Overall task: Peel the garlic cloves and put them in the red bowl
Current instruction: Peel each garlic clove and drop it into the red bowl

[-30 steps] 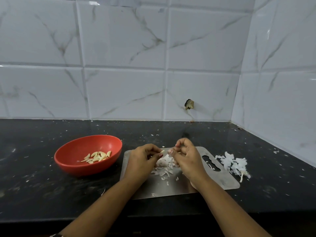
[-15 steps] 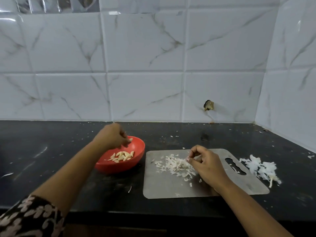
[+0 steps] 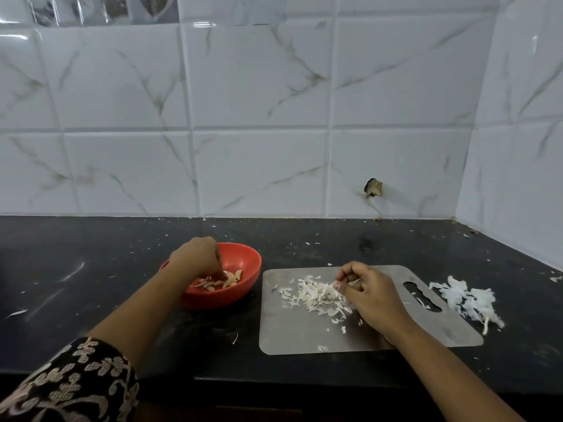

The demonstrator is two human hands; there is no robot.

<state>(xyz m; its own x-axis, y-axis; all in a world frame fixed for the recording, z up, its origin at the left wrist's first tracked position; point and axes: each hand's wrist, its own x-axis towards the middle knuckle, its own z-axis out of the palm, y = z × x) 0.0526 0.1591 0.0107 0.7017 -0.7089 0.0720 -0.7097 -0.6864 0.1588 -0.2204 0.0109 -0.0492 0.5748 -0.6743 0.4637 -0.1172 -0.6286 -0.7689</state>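
A dozen or so peeled garlic cloves (image 3: 226, 282) sit in the bottom of the red bowl (image 3: 247, 261), pale yellow, bunched on the near side. The left hand (image 3: 196, 257) is over the bowl's left rim, knuckles up, fingers pointing down into the bowl with the tips right at the cloves. I can't tell whether it's pinching one or has let go, since the fingertips are hidden behind the hand. The bowl sits on the black counter (image 3: 91, 269), just left of a steel cutting board (image 3: 304, 336), with a narrow gap between them. The right hand (image 3: 373, 292) rests on the board near its middle, fingers curled in around a small pale piece (image 3: 351, 283); clove or skin, can't tell. The thumb tip is at the right edge of a loose pile of skins (image 3: 313, 295) spread over the board's centre, with a few flakes scattered toward the near edge. The board's handle slot (image 3: 422, 296) is on the right end, beyond the right wrist. A second heap of papery husk (image 3: 469, 300) lies on the counter just off the board's right end, one stem bit sticking out toward the near side. Small white flakes dot the counter all round. The left forearm has a dark patterned sleeve (image 3: 70, 382) at the near-left corner. The far side is a white marble-look tile wall (image 3: 259, 162) with a chipped hole (image 3: 373, 188) low on the right, and the wall turns a corner at far right.
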